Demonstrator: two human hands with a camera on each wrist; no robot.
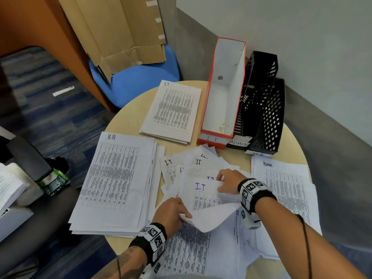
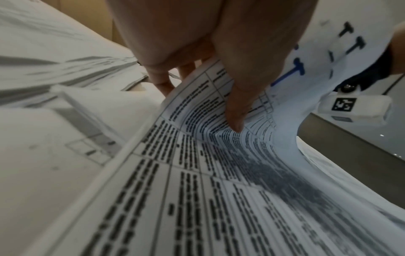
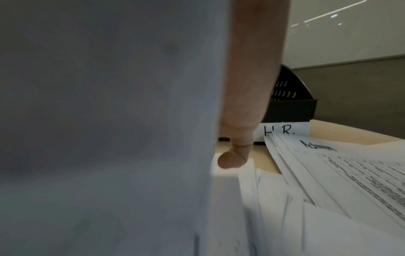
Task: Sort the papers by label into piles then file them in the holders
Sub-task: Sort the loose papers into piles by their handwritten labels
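**Status: sorting partly done, filing not started**

The left hand (image 1: 171, 211) pinches the near left corner of a sheet marked "I.T" (image 1: 203, 196); the left wrist view shows the thumb on the printed face and the fingers (image 2: 163, 84) curled beneath the lifted edge. The right hand (image 1: 228, 182) grips the same sheet at its far right edge, with the fingers curled round the paper. The sheet is raised and bowed between both hands, above the unsorted heap (image 1: 193, 168) in the middle of the tabletop (image 1: 128, 109).

Completed so far, as the piles show:
- An "H.R" pile (image 1: 114, 178) lies at the left of the tabletop.
- An "I.T" pile (image 1: 173, 111) lies at the far side, just left of the holders.
- An "Admin" pile (image 1: 285, 190) lies at the right.

Remaining, as judged from the layout:
- The heap shows loose, overlapping sheets marked "I.T" and "Admin". More printed sheets (image 1: 193, 250) lie near the person, under the forearms; their labels are not visible.
- The held sheet probably belongs on the far "I.T" pile.
- The red holder (image 1: 223, 93), labelled "IT", stands empty. No paper shows in the black "ADMIN" holder (image 1: 259, 85) or the black "HR" holder (image 1: 271, 119), though their interiors are only partly visible.

Sorting appears well advanced. The entire filing stage is outstanding.
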